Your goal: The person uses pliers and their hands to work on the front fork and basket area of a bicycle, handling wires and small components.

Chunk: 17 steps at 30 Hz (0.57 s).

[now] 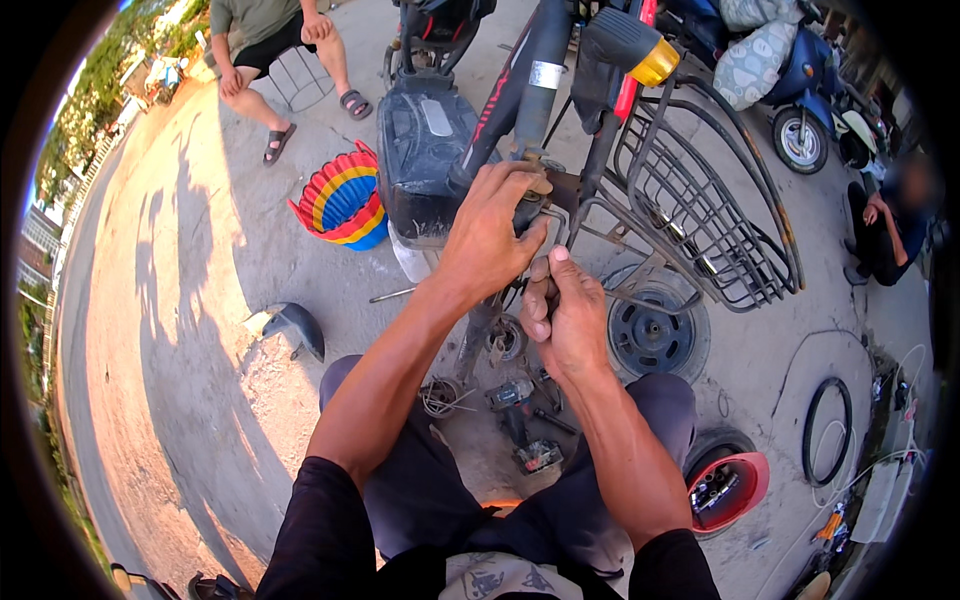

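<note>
Before me stands a partly stripped electric bike, its dark frame [541, 80] rising between my arms. My left hand [490, 225] is closed around the fork head at the lower end of the frame tube, its thumb pointing toward my right hand. Just below and to the right, my right hand [572, 315] is closed, thumb and fingers pinched together. A thin bent metal rod [560, 215], shaped like a hex key, runs between the hands toward my right thumb. Whether the right fingers grip its end is hidden. A black wire basket [690, 190] juts out to the right.
A wheel [655, 330] lies right of my hands; a cordless drill [515, 410] lies between my legs. A red container [735, 490] holds sockets. A striped basket [350, 205] stands left. Two people sit nearby, one far left [270, 40], one right [885, 220]. A black tyre [827, 430] lies right.
</note>
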{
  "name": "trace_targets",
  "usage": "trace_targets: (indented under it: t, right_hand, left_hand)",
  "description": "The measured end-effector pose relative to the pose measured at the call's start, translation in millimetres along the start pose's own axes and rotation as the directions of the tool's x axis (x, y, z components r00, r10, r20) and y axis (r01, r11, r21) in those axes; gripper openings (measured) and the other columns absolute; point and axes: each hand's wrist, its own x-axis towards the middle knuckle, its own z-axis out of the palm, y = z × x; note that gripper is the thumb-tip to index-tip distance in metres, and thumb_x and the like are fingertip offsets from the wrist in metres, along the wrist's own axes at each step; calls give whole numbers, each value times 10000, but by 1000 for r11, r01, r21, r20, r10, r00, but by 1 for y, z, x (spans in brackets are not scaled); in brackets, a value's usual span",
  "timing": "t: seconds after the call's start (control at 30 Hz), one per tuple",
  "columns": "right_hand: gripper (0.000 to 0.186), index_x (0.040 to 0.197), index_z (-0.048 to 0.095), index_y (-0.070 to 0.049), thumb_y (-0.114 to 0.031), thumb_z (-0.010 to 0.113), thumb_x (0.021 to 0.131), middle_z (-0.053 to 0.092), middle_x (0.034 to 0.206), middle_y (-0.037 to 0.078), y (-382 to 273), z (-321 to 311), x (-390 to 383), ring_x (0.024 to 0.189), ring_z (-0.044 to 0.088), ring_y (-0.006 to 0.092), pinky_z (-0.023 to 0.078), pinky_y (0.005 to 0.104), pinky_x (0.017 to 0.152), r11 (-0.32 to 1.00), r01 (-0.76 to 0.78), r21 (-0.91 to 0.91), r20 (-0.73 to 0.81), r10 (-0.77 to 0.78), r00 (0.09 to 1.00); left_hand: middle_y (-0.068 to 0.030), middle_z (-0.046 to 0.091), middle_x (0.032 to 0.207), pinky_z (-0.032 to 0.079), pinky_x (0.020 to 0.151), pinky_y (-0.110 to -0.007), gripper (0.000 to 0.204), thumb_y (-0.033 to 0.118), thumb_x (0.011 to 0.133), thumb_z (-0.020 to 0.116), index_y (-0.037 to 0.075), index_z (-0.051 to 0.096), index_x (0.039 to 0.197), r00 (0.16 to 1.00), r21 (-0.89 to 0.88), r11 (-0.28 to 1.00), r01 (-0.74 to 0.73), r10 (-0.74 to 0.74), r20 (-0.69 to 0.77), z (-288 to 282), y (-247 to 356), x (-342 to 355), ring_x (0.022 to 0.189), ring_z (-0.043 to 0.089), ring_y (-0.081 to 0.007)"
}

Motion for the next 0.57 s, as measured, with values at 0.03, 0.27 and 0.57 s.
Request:
trace_targets:
  t: [0.03,0.27,0.57]
  right_hand:
    - [341,878,571,-52,-325,465,1053,497,556,24,0,0,0,411,378,99,287,245,408,1000,8,6,12,-8,1000]
    - [352,869,576,-51,-334,473,1051,501,554,25,1,0,1,409,384,98,287,245,401,1000,9,-22,-2,-9,1000]
    - [345,878,581,-49,-338,492,1045,500,547,24,4,0,1,410,391,100,288,243,396,997,76,-24,-11,-76,997]
  left_hand:
    - [-127,601,1187,443,983,-400,375,11,732,751,32,593,1071,1000,5,1000,1,-1,8,0,0,0,1127,551,-340]
    - [-124,601,1180,444,977,-403,364,-14,728,734,32,589,1060,1000,26,999,-25,25,4,1,-2,-1,1119,551,-340]
    - [-135,597,1187,442,986,-397,383,4,750,724,38,595,1109,1000,7,1000,-2,2,-13,1,-2,-2,1130,550,-335]
